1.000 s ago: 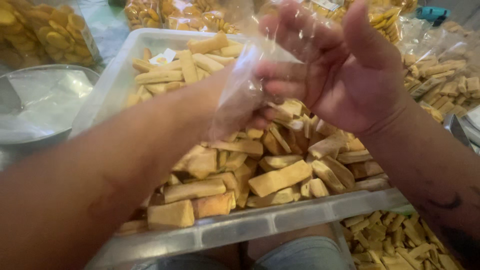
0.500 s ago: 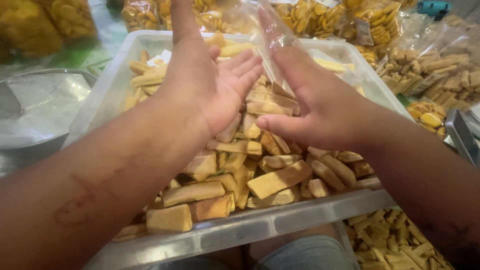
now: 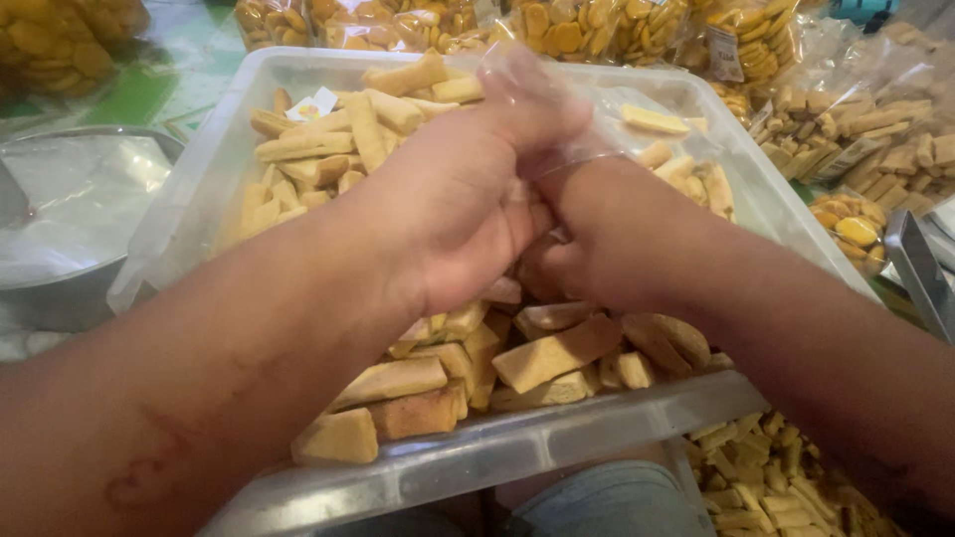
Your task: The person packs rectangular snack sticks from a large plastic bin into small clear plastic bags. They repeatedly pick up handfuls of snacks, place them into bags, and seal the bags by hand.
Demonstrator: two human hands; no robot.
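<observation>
My left hand (image 3: 468, 214) and right hand (image 3: 607, 234) meet over the middle of a clear plastic tub (image 3: 477, 462) heaped with tan, bar-shaped biscuits (image 3: 557, 350). Both hands close on a thin clear plastic bag (image 3: 597, 119), which rises crumpled between my fingers toward the tub's far edge. More biscuits pile against the tub's far left corner. A metal bowl (image 3: 70, 288) lined with clear film sits just beside the tub's left edge. Sealed bags of round yellow crackers (image 3: 567, 30) lie beyond the far edge, and packed bags of biscuit sticks (image 3: 865, 129) crowd the right side.
</observation>
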